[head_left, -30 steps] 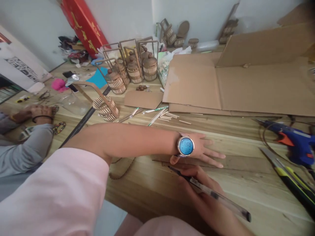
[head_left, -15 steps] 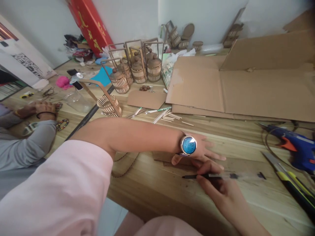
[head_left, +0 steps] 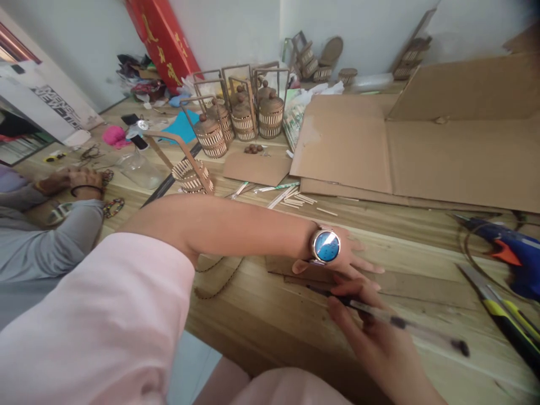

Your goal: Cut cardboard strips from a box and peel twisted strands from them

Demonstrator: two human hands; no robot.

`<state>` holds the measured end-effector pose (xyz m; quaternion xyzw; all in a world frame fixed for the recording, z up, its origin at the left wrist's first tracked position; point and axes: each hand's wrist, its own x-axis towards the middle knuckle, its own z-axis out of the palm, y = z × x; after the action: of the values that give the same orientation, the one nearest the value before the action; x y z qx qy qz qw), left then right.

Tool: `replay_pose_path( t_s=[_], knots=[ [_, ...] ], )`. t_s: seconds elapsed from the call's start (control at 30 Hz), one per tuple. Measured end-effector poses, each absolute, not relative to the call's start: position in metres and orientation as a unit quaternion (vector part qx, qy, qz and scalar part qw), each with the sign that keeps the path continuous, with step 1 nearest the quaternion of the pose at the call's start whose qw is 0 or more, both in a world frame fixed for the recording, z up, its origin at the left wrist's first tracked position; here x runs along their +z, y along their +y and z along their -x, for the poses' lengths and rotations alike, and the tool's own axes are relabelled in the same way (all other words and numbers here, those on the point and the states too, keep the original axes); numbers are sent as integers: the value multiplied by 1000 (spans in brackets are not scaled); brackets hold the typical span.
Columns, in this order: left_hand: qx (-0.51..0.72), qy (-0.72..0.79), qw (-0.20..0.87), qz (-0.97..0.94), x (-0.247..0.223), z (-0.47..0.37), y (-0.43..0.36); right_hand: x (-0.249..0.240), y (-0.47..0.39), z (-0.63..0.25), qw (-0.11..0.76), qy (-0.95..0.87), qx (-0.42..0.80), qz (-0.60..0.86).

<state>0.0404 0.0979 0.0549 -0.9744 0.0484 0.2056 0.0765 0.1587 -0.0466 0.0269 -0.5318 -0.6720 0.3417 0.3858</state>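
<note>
My left hand [head_left: 350, 259], with a watch [head_left: 326, 246] at its wrist, lies flat with spread fingers on a narrow cardboard strip [head_left: 422, 287] on the wooden table. Just below it, my right hand [head_left: 375, 326] grips a slim pen [head_left: 371, 309] between thumb and fingers. The pen's dark tip points left, near the strip's lower edge. Its clear barrel and black end stick out to the right of the hand. Part of the strip is hidden under my left hand.
Utility knives [head_left: 502, 315] and a blue glue gun [head_left: 514, 253] lie at the right. Large cardboard [head_left: 350, 146] covers the back right. Small slatted baskets [head_left: 242, 121] stand behind loose sticks [head_left: 295, 198]. Another person's hands [head_left: 80, 180] rest at the far left.
My right hand has shifted slightly left, and the pen has tilted, its back end now lower and farther right. My left hand stays spread on the strip. The view has moved a little.
</note>
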Motion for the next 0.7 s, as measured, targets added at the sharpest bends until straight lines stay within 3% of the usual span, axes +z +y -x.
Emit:
replay_pose_path(
  t_s=[0.27,0.7],
  knots=[
    [191,20,79,978,48,-41,93,19,-46,-129,407,-760,237,448],
    [136,35,56,989,27,-43,100,17,-42,-127,402,-756,242,455]
  ],
)
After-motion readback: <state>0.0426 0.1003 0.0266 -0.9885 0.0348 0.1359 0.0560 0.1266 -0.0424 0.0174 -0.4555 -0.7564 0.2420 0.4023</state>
